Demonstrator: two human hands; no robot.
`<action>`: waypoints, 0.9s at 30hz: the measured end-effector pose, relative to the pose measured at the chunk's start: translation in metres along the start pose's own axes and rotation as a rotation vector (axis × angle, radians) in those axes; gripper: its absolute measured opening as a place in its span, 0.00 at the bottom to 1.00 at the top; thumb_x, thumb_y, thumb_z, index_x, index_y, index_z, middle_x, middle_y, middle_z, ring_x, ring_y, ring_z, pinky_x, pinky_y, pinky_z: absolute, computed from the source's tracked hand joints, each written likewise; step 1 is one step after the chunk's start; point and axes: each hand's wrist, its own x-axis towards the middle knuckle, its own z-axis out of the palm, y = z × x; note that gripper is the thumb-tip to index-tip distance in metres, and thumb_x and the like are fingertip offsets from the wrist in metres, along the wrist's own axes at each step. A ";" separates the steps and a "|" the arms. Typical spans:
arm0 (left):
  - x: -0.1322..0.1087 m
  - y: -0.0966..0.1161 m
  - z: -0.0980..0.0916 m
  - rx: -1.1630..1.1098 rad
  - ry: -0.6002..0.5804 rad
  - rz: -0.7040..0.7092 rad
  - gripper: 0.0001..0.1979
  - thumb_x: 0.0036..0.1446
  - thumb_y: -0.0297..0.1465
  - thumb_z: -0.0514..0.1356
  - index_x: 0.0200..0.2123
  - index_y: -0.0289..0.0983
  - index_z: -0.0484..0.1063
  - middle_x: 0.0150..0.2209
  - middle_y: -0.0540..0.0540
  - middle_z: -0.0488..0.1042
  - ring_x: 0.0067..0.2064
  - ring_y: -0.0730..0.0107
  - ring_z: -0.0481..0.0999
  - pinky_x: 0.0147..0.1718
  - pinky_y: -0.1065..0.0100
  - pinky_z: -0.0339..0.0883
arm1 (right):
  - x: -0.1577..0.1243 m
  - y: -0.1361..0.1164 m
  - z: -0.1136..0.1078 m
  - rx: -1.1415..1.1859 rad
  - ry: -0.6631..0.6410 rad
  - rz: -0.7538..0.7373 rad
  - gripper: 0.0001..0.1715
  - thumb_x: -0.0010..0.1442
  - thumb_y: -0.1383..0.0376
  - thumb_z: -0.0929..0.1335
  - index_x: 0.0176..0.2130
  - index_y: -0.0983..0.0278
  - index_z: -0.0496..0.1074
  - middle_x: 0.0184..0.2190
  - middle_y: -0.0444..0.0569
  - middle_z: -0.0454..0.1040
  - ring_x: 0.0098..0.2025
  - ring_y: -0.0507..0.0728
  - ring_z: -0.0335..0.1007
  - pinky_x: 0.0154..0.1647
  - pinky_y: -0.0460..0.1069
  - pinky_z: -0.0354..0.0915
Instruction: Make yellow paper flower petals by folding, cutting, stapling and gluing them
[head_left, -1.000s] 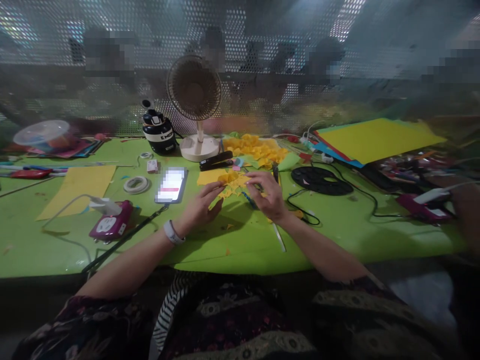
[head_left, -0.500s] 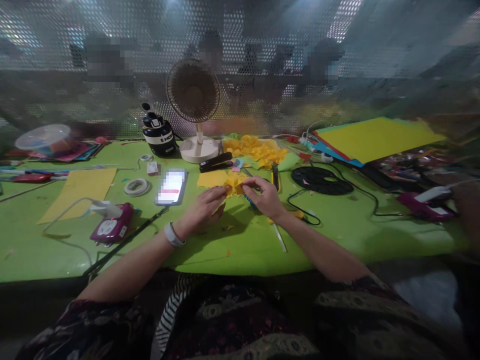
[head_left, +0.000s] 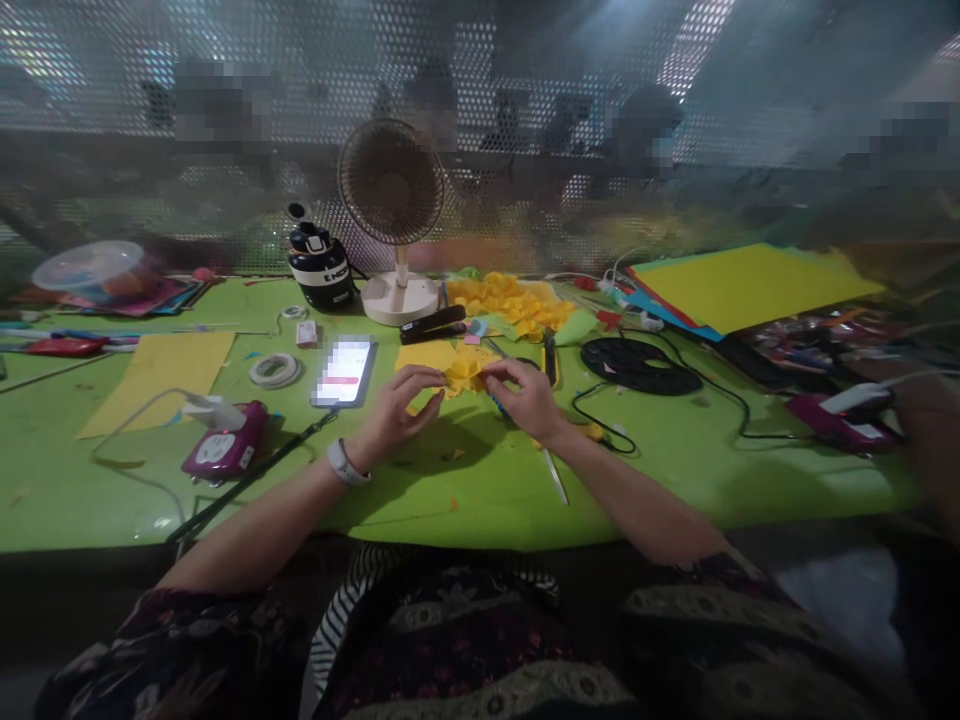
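A yellow paper flower (head_left: 463, 372) with ruffled petals is between my two hands, a little above the green tabletop. My right hand (head_left: 527, 400) pinches its right edge between thumb and fingertips. On the other side, my left hand (head_left: 401, 408) is curved with thumb and fingers apart, fingertips close beside the petals; whether they touch cannot be made out. Behind the flower lies a piece of yellow paper (head_left: 420, 354). Something small and blue, partly hidden, shows below the right fingers. Many yellow paper flowers (head_left: 510, 298) are heaped farther back.
Behind stand a fan (head_left: 401, 295), a black bottle (head_left: 321, 280) and a stapler (head_left: 433, 325). Left lie a phone (head_left: 343, 372), a tape roll (head_left: 274, 370) and a purple power socket (head_left: 225, 445). Right are a box cutter (head_left: 550, 358), a black disc (head_left: 637, 365), cables and stacked coloured paper (head_left: 757, 285).
My left hand has drawn back slightly from the flower, its thumb and fingers parting. My right hand stays pinched at the flower's edge. The view has shifted slightly.
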 end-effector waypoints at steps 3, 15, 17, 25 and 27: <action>0.000 -0.004 0.003 0.005 0.006 -0.033 0.11 0.61 0.25 0.60 0.47 0.37 0.72 0.43 0.40 0.77 0.46 0.63 0.78 0.44 0.58 0.75 | -0.001 -0.001 -0.001 -0.021 -0.014 -0.035 0.08 0.62 0.62 0.67 0.36 0.62 0.76 0.34 0.49 0.81 0.36 0.57 0.78 0.39 0.52 0.73; -0.001 -0.001 0.003 -0.100 -0.046 -0.334 0.10 0.64 0.35 0.60 0.44 0.35 0.72 0.43 0.40 0.75 0.43 0.65 0.76 0.39 0.63 0.74 | -0.003 -0.001 0.002 -0.011 -0.022 -0.105 0.07 0.64 0.65 0.67 0.39 0.62 0.77 0.34 0.48 0.81 0.34 0.54 0.76 0.36 0.49 0.72; -0.001 -0.003 0.003 -0.096 -0.116 -0.320 0.08 0.64 0.35 0.59 0.37 0.35 0.73 0.36 0.42 0.76 0.38 0.66 0.75 0.36 0.64 0.71 | -0.004 -0.001 0.003 -0.021 -0.044 -0.109 0.06 0.63 0.65 0.68 0.39 0.62 0.76 0.34 0.48 0.80 0.34 0.54 0.76 0.36 0.49 0.72; -0.001 -0.002 0.006 -0.130 -0.124 -0.329 0.07 0.62 0.30 0.59 0.30 0.36 0.72 0.29 0.46 0.73 0.31 0.68 0.71 0.30 0.67 0.64 | -0.010 0.004 0.008 0.018 -0.104 -0.044 0.08 0.62 0.64 0.69 0.42 0.62 0.75 0.37 0.50 0.80 0.36 0.56 0.78 0.40 0.52 0.73; -0.001 -0.001 0.007 -0.150 -0.112 -0.349 0.08 0.62 0.31 0.59 0.30 0.36 0.71 0.29 0.46 0.73 0.31 0.69 0.71 0.30 0.68 0.64 | -0.011 0.003 0.009 0.054 -0.129 -0.008 0.11 0.62 0.64 0.69 0.46 0.61 0.73 0.39 0.50 0.80 0.37 0.56 0.79 0.42 0.52 0.74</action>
